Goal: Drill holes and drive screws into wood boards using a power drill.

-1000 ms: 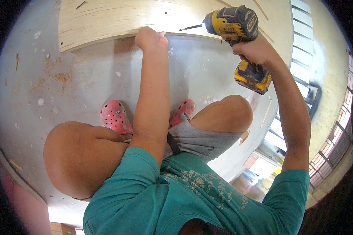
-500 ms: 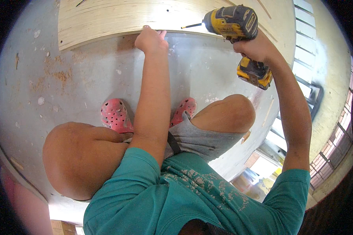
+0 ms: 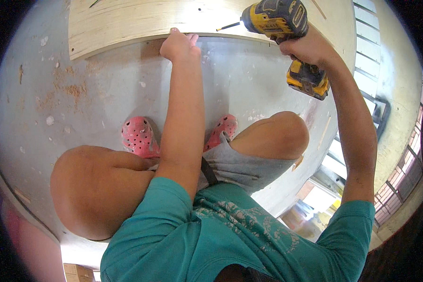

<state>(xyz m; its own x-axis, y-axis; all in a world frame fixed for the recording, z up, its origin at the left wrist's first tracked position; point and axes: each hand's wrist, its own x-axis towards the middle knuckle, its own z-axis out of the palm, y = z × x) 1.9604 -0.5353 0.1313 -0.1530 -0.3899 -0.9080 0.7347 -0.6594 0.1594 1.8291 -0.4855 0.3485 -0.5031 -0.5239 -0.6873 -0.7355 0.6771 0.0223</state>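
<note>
A pale wooden board (image 3: 127, 23) lies across the far side, with a few dark holes or screw heads in its face. My left hand (image 3: 179, 46) is closed on its near edge, fingertips resting at the rim. In my right hand (image 3: 305, 47) is a yellow and black cordless drill (image 3: 277, 19), gripped by its handle, with the battery below. The drill's long thin bit points left over the board, near its front edge and to the right of my left hand. Its tip appears to be off the wood. A bright light patch falls on the board there.
Sawdust (image 3: 75, 89) and paint spots mark the grey floor (image 3: 98, 122) left of me. My feet in pink clogs (image 3: 140, 136) stand just behind the board. White slats (image 3: 367, 37) lie at the right, beside a wall. A cardboard box (image 3: 77, 272) sits at the lower left.
The drill in my right hand has risen slightly farther away, its battery end shifting a little right. My left hand stays at the board's edge.
</note>
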